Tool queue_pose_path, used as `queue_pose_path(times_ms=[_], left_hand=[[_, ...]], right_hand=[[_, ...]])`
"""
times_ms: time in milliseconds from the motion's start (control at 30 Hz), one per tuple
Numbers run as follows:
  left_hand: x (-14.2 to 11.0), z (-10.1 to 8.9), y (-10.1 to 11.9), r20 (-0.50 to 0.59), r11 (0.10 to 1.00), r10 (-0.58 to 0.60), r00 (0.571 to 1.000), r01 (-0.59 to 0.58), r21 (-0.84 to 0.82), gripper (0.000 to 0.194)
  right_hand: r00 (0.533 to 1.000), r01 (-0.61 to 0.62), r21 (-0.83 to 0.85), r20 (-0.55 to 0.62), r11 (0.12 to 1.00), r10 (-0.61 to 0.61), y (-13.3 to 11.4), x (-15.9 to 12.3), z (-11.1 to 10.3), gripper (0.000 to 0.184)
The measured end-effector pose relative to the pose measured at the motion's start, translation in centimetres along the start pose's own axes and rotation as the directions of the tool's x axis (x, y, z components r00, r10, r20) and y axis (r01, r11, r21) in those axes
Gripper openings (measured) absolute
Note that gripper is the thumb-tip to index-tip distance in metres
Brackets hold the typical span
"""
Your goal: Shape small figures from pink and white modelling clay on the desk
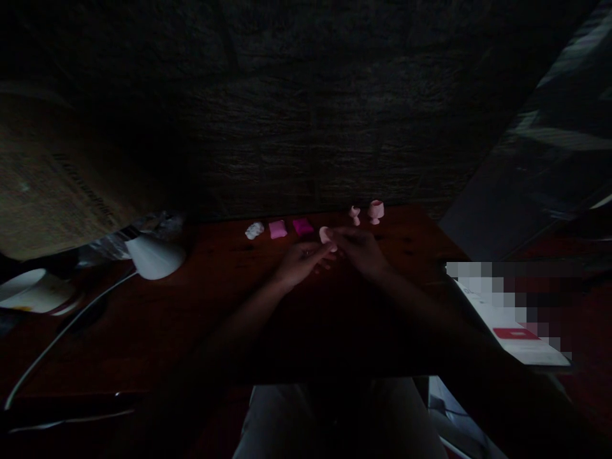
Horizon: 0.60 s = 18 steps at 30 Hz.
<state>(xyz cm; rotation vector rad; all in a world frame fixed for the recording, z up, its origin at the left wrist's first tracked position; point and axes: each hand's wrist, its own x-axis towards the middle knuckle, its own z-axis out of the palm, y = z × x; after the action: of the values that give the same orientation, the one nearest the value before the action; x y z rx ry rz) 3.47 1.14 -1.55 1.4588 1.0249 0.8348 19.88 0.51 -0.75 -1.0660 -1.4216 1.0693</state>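
Over the wooden table, both hands meet at a small pale pink rounded piece [324,234] that looks like modelling clay. My left hand [300,262] is closed on its lower side with thumb and fingers. From the right, my right hand [359,247] presses its fingertips on the same piece. Just beyond lie a magenta pillow-shaped piece [303,227], a lighter pink pillow-shaped piece [278,229] and a white lumpy piece [254,230]. A pink goblet-shaped piece [376,211] stands behind my right hand, beside a smaller pink stemmed piece [354,215]. Dim light hides finer detail.
On the left are a white cone-shaped object [155,256] with a cable [71,335], a white cup [36,290] and a cardboard box [57,172]. A dark wall [306,127] rises behind the table [191,325]. Papers [502,319] lie at right.
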Motion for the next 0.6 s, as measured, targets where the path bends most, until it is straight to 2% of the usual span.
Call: queue_pose_path(times_ms=[133, 267, 433, 600], left_hand=[[-0.09, -0.13, -0.2, 0.04, 0.999, 0.024, 0.999, -0.025, 0.025, 0.031], [-0.1, -0.31, -0.46, 0.104, 0.994, 0.075, 0.992, -0.083, 0.077, 0.031], [0.04, -0.04, -0.59, 0.097, 0.994, 0.075, 0.992, -0.083, 0.077, 0.035], [-0.05, 0.15, -0.29, 0.094, 0.995, 0.082, 0.992, -0.087, 0.045, 0.041]], right_hand=[[0.995, -0.042, 0.095, 0.092, 0.995, 0.034, 0.2, -0.09, -0.01, 0.044], [0.982, -0.07, 0.066, 0.18, 0.995, 0.057, 0.4, -0.04, -0.36, 0.044], [0.985, -0.1, 0.153, 0.154, 0.983, 0.076, 0.58, -0.01, -0.09, 0.043], [0.994, -0.099, 0.262, 0.073, 0.96, 0.082, 0.84, 0.2, 0.37, 0.038]])
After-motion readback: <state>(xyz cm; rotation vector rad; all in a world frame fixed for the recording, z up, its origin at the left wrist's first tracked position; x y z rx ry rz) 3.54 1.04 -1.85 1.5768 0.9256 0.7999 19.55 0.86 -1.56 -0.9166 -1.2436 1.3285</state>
